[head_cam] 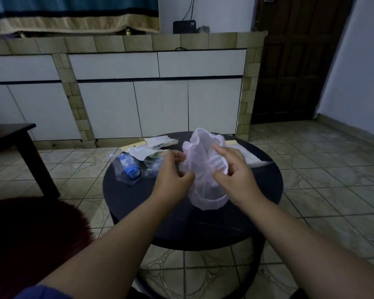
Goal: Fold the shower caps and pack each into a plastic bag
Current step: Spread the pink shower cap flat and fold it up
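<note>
Fingers (183, 156) of the left hand (173, 175) curl in and pinch one edge of a translucent pale pink, crinkled plastic shower cap (205, 169); the right hand (233, 169) grips the opposite edge between thumb and curled fingers, its index finger pointing across the film. The cap hangs bunched between both hands, raised over the round dark surface (268, 186), its gathered rim sagging below the fingers. It looks very light, limp and a little slippery, so the elastic rim seems the surest hold. Just beyond the left fingers lie clear plastic bags with a blue cap packed inside (127, 169), and white labelled pouches (147, 151) farther out. Beyond the right fingers rests a flat white packet (251, 156).
</note>
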